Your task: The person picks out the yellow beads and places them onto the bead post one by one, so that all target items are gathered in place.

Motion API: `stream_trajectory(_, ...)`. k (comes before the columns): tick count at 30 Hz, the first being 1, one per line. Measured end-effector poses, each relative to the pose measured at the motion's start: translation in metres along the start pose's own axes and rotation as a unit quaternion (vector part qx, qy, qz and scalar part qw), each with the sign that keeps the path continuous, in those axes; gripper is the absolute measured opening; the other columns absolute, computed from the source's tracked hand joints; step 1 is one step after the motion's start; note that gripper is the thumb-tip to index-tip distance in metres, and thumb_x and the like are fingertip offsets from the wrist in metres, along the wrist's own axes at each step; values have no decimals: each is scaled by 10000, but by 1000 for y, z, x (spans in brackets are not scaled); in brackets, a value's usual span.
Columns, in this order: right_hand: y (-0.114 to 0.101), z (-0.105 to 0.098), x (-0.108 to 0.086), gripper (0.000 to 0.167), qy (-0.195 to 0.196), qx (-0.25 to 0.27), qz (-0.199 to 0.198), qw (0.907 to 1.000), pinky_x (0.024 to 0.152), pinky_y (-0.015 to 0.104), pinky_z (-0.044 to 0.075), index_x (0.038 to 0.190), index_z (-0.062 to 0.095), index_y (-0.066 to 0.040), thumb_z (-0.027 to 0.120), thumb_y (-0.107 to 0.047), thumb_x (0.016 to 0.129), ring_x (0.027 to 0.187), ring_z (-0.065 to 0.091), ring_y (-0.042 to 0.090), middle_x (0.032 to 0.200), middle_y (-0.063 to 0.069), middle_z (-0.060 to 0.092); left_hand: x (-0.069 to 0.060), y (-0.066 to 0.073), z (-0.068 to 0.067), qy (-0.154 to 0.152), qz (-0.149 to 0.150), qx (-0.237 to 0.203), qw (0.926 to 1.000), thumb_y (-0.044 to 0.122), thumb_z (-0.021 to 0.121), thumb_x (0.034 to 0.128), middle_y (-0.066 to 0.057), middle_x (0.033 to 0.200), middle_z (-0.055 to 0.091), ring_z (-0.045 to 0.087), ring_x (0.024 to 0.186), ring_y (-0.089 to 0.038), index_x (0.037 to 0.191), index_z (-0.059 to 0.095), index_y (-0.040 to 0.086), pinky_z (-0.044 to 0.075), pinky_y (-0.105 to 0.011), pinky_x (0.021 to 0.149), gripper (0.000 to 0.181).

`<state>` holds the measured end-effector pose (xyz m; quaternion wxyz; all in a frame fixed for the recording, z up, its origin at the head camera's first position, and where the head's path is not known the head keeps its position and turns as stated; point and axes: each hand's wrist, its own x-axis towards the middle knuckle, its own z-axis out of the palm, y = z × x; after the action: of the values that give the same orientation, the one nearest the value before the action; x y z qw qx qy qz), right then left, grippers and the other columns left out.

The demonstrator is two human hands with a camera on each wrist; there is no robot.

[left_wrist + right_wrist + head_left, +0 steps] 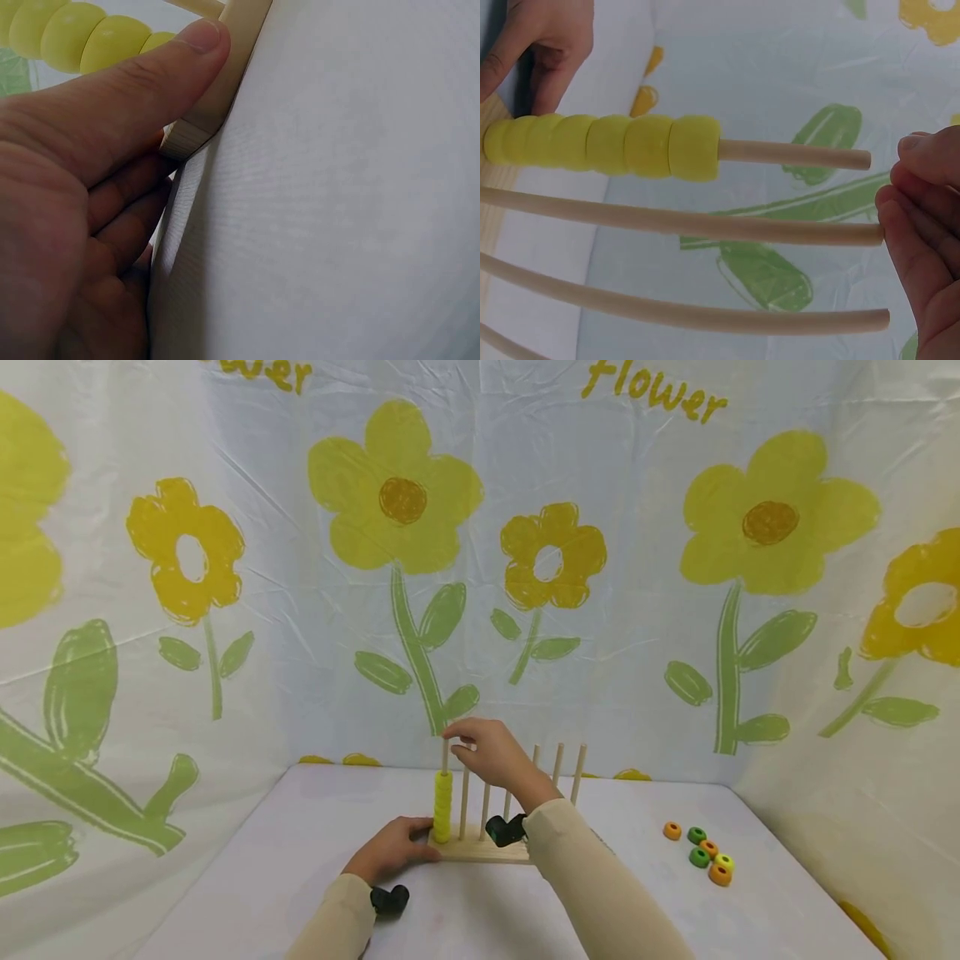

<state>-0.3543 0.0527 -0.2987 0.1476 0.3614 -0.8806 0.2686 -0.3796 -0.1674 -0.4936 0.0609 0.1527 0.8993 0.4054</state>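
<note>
A wooden peg stand has a flat base (483, 852) and a row of upright pegs. Yellow beads (442, 807) are stacked on its leftmost peg (795, 154), whose upper part is bare. My left hand (392, 848) grips the left end of the base, the thumb (172, 79) on the front side and the fingers behind. Around the top of the beaded peg is my right hand (491, 753). In the right wrist view its fingers (911, 240) are loosely bent just past the peg tips, with no bead between them; whether one touches the second peg cannot be told.
Loose beads lie on the white table (630, 902) to the right: orange ones (672, 831), green ones (699, 857) and a yellow one (723, 862). A flower-printed cloth (637, 677) hangs behind the table and along its sides.
</note>
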Motion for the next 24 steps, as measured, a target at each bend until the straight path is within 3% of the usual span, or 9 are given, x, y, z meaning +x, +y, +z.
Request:
stream_trajectory(8,8,-5,-13,223,346,-104,-286,9989,926,346,548,1139,706,-101,620,-91,933,1085,663,227,1225,57,672,0,2,1,54,-146,32,9999,480,811,722,-124,1439,516,382,1384,-404,1366,566,138,287,-634,1105,770)
stream_trajectory(24,20,-24,-47,257,693,-250,-353,9967,890,366,562,1167,694,-143,665,-115,913,1057,674,221,1232,32,663,1,-1,1,50,-21,182,9998,502,792,734,-118,1444,513,385,1384,-402,1374,558,142,295,-628,1104,770)
